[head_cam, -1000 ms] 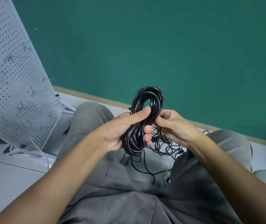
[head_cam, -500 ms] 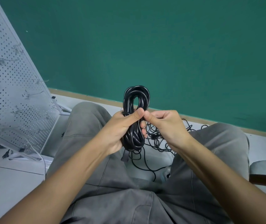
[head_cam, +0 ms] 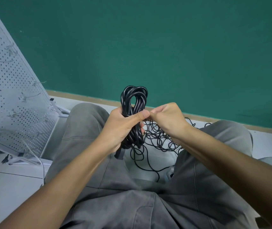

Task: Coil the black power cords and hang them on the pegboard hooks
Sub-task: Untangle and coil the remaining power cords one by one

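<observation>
No legible text, label, brand, number or sign appeared on any surface in the head view.

Left hand (head_cam: 123, 128) fingers are covering the coiled power cord (head_cam: 134, 103) at mid-bundle. Right hand (head_cam: 166, 119) fingertips are curling out of sight; contents not discernible. Pegboard (head_cam: 8, 96) is running off the left edge; its hooks (head_cam: 39, 83) are blurring.
</observation>
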`<move>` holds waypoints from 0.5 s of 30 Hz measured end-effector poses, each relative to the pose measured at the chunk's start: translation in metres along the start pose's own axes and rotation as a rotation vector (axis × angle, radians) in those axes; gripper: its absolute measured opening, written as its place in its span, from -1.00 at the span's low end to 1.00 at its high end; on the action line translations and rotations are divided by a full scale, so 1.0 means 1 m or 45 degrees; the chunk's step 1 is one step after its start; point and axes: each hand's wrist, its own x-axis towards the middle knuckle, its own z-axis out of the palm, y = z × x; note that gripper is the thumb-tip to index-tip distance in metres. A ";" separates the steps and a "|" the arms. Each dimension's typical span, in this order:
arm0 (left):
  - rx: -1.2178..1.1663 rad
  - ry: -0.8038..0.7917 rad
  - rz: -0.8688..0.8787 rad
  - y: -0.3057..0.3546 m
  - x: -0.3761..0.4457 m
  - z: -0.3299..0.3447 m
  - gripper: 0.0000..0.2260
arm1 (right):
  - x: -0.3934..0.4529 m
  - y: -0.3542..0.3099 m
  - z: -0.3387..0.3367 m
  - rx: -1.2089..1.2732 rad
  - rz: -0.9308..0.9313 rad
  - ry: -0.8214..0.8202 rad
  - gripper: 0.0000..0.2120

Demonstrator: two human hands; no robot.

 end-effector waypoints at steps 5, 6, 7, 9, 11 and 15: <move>-0.204 -0.213 -0.212 0.007 0.001 -0.012 -0.60 | -0.007 -0.002 -0.015 0.049 -0.058 -0.140 -0.68; -0.267 -0.238 -0.241 0.009 0.000 -0.012 -0.66 | -0.010 -0.001 -0.019 0.041 -0.061 -0.156 -0.69; -0.322 -0.245 -0.269 0.010 0.000 -0.010 -0.69 | -0.013 0.000 -0.022 0.030 -0.064 -0.159 -0.71; -0.371 -0.235 -0.309 0.010 0.000 -0.005 -0.69 | -0.019 0.001 -0.029 -0.038 -0.102 -0.151 -0.74; -0.362 -0.217 -0.328 0.007 -0.001 0.001 -0.69 | -0.023 0.002 -0.034 -0.144 -0.140 -0.140 -0.73; -0.256 -0.131 -0.308 0.000 -0.004 0.008 -0.84 | -0.017 0.008 -0.046 -0.363 -0.157 -0.179 -0.72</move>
